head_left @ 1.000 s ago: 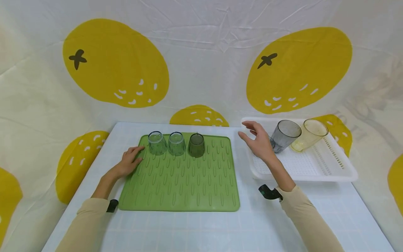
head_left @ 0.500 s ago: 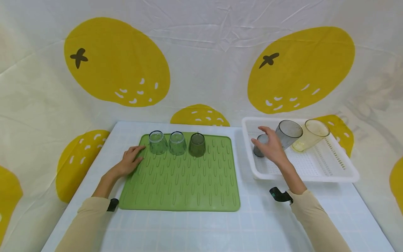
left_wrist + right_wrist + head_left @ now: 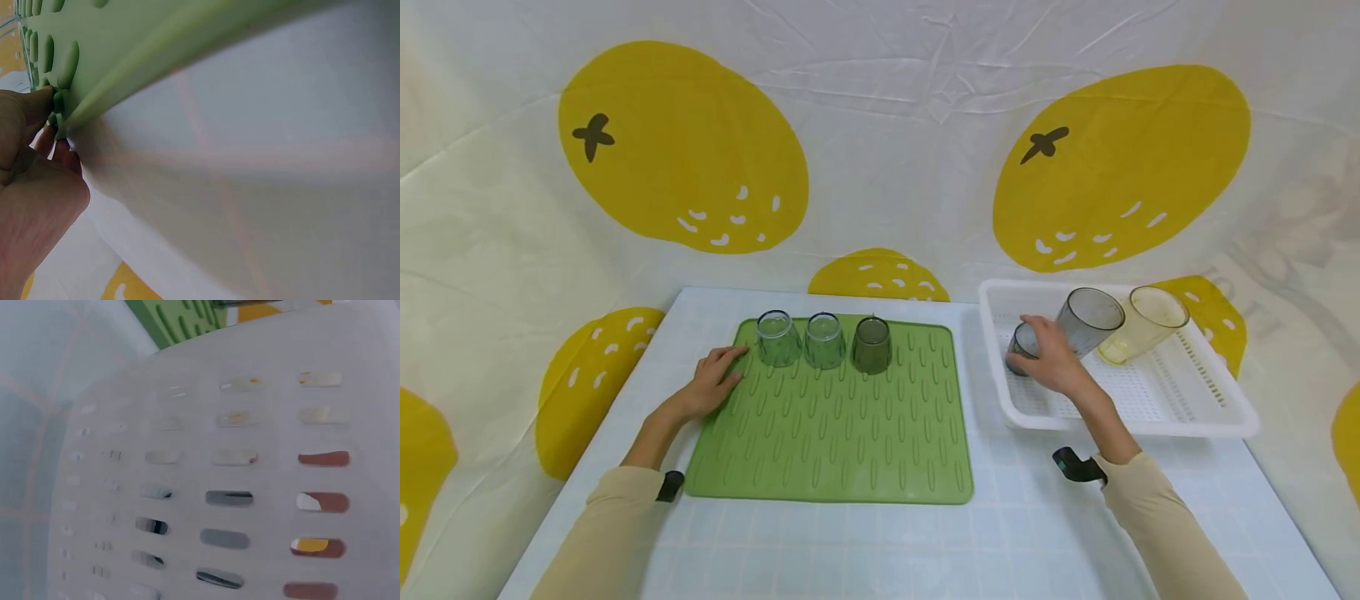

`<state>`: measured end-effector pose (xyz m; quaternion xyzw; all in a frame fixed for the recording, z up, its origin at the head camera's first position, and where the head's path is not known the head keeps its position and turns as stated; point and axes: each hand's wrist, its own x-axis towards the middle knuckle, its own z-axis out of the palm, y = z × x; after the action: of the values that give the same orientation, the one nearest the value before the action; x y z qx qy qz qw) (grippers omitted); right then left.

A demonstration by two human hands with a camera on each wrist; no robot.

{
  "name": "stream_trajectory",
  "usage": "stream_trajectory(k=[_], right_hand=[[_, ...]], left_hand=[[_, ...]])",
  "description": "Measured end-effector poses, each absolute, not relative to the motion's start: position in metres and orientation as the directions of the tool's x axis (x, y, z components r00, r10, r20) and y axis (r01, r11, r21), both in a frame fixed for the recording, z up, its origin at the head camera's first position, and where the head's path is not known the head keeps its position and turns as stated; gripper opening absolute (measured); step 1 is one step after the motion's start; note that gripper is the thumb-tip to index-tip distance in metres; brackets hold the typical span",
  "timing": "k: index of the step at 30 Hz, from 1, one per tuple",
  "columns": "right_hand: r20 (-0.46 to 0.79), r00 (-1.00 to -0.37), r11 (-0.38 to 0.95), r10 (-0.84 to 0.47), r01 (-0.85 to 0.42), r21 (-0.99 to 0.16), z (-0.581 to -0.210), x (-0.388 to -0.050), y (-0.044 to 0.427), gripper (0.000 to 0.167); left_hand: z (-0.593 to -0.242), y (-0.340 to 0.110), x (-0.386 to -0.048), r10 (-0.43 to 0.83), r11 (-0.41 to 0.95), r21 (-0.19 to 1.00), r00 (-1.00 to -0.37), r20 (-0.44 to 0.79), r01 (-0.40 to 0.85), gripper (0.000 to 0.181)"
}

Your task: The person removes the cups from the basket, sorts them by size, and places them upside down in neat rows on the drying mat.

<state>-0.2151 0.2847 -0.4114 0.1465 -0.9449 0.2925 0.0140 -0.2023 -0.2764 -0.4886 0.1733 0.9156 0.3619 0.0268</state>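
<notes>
In the head view, my right hand (image 3: 1051,358) curls its fingers and thumb round a small grey glass (image 3: 1021,346) at the left end of the white basket (image 3: 1150,423). Basket wall hides that grip in the right wrist view; skin and dark glass show only through its slots. My left hand (image 3: 707,385) lies at the left edge of the green drying mat (image 3: 850,433). From the left wrist, the thumb (image 3: 39,103) is on the mat's top and the fingers are below its rim, pinching it. Two pale-green glasses (image 3: 778,340) and a dark one (image 3: 872,346) stand along the mat's back, seemingly upside down.
A tall grey glass (image 3: 1092,321) and a tall yellow glass (image 3: 1142,325) lean inside the basket, right of my right hand. The table (image 3: 850,550) has a pale checked cover. A curtain (image 3: 895,167) printed with yellow fruit hangs behind.
My right hand has moved right and down into the basket, and its fingers have closed round the small grey glass. The left hand keeps its place at the mat.
</notes>
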Motion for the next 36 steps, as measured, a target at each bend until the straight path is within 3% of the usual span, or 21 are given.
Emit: stream_trajectory(k=[15,24,36], right_hand=[[0.028,-0.969,0.781,-0.246,-0.215,-0.586,-0.418,-0.209,0.294,0.074],[-0.133,-0.960,0.710,-0.247,-0.086,-0.698,-0.426,-0.210,0.305,0.098],[-0.120,-0.951,0.634,-0.285,-0.093,-0.768,-0.423,-0.206,0.308,0.078]], left_hand=[[-0.483,-0.276,-0.202,0.321,0.705,0.665,-0.947,0.012,0.248,0.047],[-0.481,-0.276,-0.203,0.331,0.704,0.662,-0.943,0.017,0.259,0.048],[-0.481,-0.276,-0.201,0.329,0.697,0.673,-0.944,0.007,0.248,0.048]])
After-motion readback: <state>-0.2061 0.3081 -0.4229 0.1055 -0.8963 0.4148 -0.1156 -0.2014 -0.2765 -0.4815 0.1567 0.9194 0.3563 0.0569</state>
